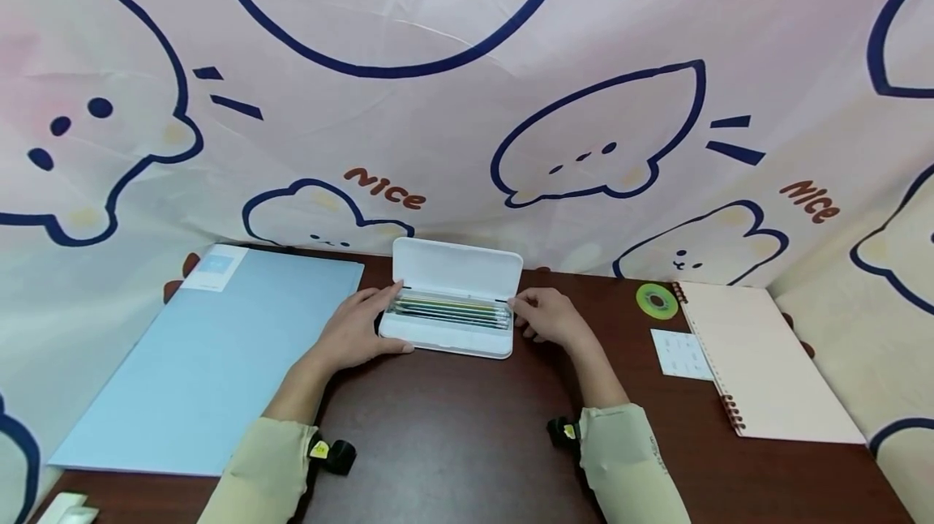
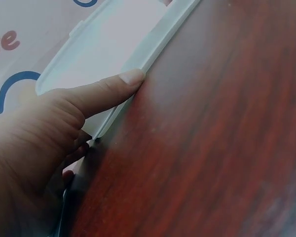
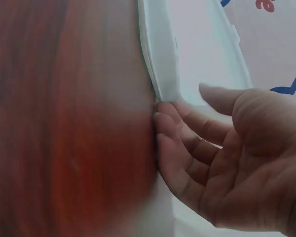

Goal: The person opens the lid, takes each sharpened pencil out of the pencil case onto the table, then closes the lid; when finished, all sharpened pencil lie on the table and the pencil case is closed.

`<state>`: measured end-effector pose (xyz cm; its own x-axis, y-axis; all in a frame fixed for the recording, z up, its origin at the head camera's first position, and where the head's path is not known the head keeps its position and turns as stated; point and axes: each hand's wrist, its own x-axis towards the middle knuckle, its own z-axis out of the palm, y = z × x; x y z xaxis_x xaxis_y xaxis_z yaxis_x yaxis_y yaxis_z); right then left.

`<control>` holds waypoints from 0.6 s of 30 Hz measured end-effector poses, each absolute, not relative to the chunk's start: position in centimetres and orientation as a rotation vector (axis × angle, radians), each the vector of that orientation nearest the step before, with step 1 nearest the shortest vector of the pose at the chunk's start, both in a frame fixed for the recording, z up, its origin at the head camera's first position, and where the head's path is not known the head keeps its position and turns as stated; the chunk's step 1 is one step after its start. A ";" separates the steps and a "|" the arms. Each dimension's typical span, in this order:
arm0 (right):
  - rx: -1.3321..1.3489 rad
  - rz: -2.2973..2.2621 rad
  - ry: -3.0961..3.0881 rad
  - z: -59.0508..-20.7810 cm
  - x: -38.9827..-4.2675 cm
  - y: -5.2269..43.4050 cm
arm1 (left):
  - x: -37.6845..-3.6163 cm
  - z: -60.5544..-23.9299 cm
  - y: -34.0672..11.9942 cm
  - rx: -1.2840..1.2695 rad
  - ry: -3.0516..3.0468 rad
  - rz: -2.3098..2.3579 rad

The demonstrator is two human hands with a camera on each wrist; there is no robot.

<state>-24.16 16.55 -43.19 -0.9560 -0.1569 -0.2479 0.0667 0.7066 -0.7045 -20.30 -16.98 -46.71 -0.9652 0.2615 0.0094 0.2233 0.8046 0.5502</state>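
Note:
A white pencil case (image 1: 445, 339) lies open on the dark wooden table (image 1: 467, 435), its lid (image 1: 456, 268) tilted up and several pens (image 1: 452, 311) in a row inside. My left hand (image 1: 353, 333) holds the case's left end, the thumb (image 2: 113, 86) straight along the front rim (image 2: 153, 49) and the index finger reaching toward the hinge. My right hand (image 1: 547, 317) is at the right end. Its loosely curled fingertips (image 3: 163, 118) touch the end wall of the case (image 3: 160, 64), while the thumb (image 3: 212, 94) hovers apart over the lid.
A large light-blue folder (image 1: 212, 345) lies to the left. On the right are a green tape roll (image 1: 656, 300), a small white card (image 1: 680, 354) and a spiral notebook (image 1: 759, 362). A printed cloth (image 1: 467, 102) hangs close behind. A white object (image 1: 66, 508) sits at the near left corner.

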 end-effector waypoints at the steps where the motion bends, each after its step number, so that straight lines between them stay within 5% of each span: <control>1: -0.082 -1.089 2.639 -42.9 -24.2 16.7 | -20.3 -46.7 -17.0 0.393 2.920 0.878; 18: -0.303 -1.118 2.763 -40.6 -23.6 17.3 | -20.4 -46.6 -16.9 0.394 2.932 0.860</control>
<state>-23.65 17.26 -40.55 -0.9690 -0.2400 -0.0586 -0.1317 0.7027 -0.6992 -20.41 -16.89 -46.60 -0.9655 0.2602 0.0130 0.2260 0.8117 0.5386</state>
